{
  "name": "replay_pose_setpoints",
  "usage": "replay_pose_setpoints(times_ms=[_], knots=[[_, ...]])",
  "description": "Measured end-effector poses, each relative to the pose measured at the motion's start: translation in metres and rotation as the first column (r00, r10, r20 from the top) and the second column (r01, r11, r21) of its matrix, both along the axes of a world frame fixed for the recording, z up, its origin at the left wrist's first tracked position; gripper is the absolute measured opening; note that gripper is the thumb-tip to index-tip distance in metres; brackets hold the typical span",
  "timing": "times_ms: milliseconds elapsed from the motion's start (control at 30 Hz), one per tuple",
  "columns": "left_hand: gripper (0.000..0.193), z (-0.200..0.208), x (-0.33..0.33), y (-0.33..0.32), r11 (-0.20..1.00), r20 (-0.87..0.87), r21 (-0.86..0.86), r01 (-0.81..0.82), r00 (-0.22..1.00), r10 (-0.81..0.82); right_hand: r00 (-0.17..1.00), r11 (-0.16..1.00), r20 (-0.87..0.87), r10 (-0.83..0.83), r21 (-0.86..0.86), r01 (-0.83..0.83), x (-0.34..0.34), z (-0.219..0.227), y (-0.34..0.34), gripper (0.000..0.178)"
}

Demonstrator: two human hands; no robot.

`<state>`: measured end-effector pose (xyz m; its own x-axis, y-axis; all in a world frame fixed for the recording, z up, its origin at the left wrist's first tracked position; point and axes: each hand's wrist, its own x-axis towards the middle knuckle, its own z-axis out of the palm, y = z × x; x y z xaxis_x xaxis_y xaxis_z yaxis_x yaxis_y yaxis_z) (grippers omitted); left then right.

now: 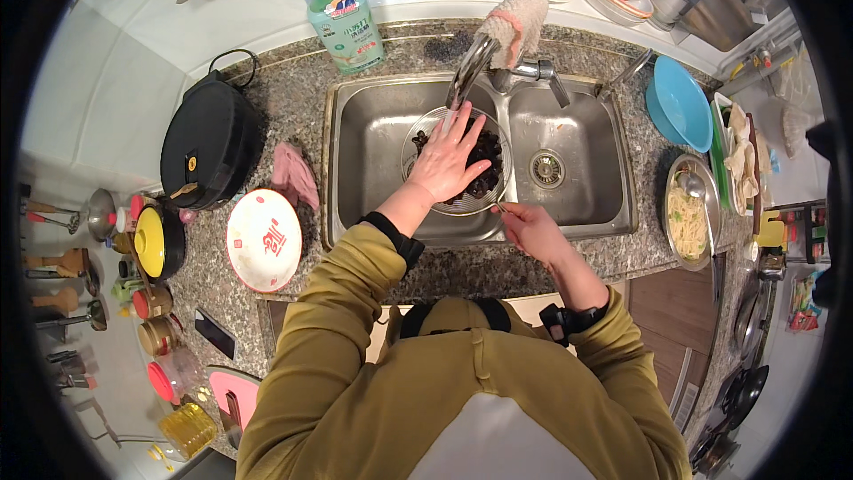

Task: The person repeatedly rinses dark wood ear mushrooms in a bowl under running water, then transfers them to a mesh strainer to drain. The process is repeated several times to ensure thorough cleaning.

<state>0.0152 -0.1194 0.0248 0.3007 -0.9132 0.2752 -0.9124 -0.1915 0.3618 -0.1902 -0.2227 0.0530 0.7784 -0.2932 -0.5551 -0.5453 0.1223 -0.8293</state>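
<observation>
A round wire-mesh strainer [410,156] sits in the left basin of the steel double sink [360,124]. In it lie dark, wrinkled pieces [485,181] that look like wood ear mushrooms. My left hand [447,163] is spread flat over them, fingers apart, directly under the tap [469,71]; a pale streak of water seems to run beside the fingers. At the sink's front edge, my right hand [531,229] is closed around the strainer's handle. The right basin [569,142] shows its drain.
A patterned white bowl [264,240], a pink cloth [294,173] and a black appliance [213,142] stand left of the sink. A green pump bottle [346,27] is behind it. To the right are a blue basin [679,104] and a dish of pale shreds [687,224] with a spoon.
</observation>
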Motion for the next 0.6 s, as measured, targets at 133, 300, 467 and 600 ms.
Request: replay_pose_setpoints(times_ms=[133,300,467,600], knots=[[0.061,-0.008,-0.007,-0.001,0.998,-0.04,0.055,0.01,0.999,-0.008,0.999,0.999,-0.028,-0.019,0.037,0.02,0.016,-0.007,-0.001,0.025],[0.038,-0.006,0.001,0.006,0.98,-0.044,0.198,-0.034,0.998,0.044,0.995,0.988,-0.094,-0.018,0.149,0.032,0.029,-0.007,0.001,0.025],[0.033,0.01,0.017,0.022,0.954,-0.033,0.281,0.107,0.994,-0.102,0.994,0.968,-0.104,-0.024,0.245,0.049,0.033,-0.004,-0.008,0.025],[0.045,0.02,0.014,0.026,0.961,0.049,0.244,-0.129,0.991,0.121,0.997,0.974,-0.076,-0.007,0.226,0.024,0.034,-0.001,-0.01,0.025]])
